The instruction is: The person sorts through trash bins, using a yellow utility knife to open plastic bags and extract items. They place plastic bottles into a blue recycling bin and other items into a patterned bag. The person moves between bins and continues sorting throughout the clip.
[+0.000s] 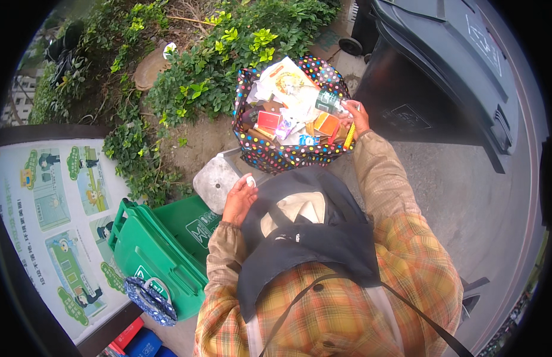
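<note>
My right hand (360, 117) grips a clear plastic bottle with a green label (328, 101) over the polka-dot bag (276, 156). A yellow strip (349, 136) shows right by that hand; whether I hold it is unclear. My left hand (241, 201) is raised in front of me with a small white cap (251, 181) at its fingertips. Inside the open bag lie a printed paper bag (290, 82), a red box (269, 119), an orange box (326, 124), a blue wrapper (309, 140) and other scraps. A black apron (302, 250) covers my front.
Left of me stands a green wheeled bin (160, 254), a blue patterned cloth bag (150, 301) on it. A metal stool (215, 180) is near the polka-dot bag. A dark grey wheeled bin (418, 93) stands at right. Shrubs (186, 80) grow beyond; a poster board (57, 232) is at left.
</note>
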Motion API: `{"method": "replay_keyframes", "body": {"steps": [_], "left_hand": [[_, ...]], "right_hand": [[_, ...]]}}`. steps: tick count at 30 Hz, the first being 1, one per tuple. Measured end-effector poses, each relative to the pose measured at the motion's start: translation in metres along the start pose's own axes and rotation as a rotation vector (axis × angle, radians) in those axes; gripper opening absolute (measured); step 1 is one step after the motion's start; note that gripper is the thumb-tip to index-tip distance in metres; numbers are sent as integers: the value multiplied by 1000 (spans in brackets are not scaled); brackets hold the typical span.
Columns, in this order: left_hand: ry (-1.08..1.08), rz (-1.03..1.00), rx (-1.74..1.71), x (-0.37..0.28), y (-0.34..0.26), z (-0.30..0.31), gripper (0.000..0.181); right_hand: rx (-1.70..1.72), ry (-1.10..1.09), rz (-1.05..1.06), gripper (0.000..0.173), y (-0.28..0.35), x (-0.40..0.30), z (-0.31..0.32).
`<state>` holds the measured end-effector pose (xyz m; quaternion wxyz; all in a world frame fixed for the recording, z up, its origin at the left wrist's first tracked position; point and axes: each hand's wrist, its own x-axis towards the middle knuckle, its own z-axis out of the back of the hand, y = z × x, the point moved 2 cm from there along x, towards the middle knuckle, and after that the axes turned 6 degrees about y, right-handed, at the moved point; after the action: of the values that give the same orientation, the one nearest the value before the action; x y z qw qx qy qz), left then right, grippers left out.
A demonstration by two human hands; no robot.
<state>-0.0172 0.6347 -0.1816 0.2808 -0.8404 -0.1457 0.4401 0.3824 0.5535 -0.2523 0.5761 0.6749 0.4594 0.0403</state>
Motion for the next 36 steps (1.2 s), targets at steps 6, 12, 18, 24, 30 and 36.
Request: {"method": "replay_keyframes", "body": {"steps": [6, 12, 18, 24, 30, 36], "left_hand": [[367, -54, -100, 46, -67, -63, 29], [579, 128, 98, 52, -83, -95, 28], [651, 221, 535, 34, -76, -113, 19], [1024, -379, 767, -35, -90, -163, 29], [1581, -1016, 900, -132, -106, -213, 45], [1971, -921, 678, -217, -33, -284, 41]], "right_hand": [[299, 356, 220, 48, 26, -108, -6], [-48, 185, 407, 55, 47, -209, -21], [-428, -202, 546, 53, 47, -323, -43], [340, -164, 362, 32, 6, -397, -50], [937, 337, 209, 38, -52, -434, -60], [1104, 360, 350, 39, -73, -556, -64]]}}
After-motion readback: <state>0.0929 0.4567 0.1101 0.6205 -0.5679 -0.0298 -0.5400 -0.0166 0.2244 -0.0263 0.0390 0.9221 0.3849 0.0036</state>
